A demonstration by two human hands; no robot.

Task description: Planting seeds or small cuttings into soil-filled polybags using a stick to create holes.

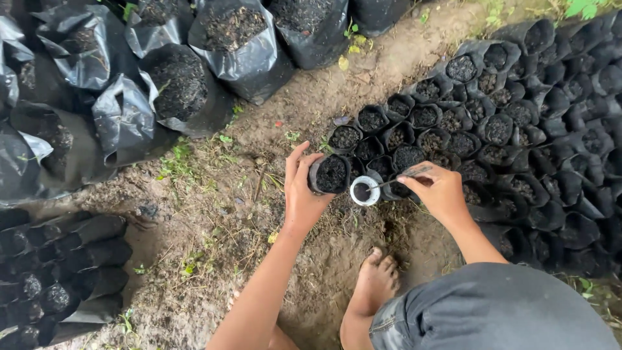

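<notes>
Gripping 1 soil-filled black bag in left hand, right hand pinching scoop; many filled bags right, flat empties left.

Small soil-filled bags are packed in rows at the right, large bags stand at the upper left, and a ring-shaped cup is held between both hands.

Large soil bags cropped at top edge
</notes>
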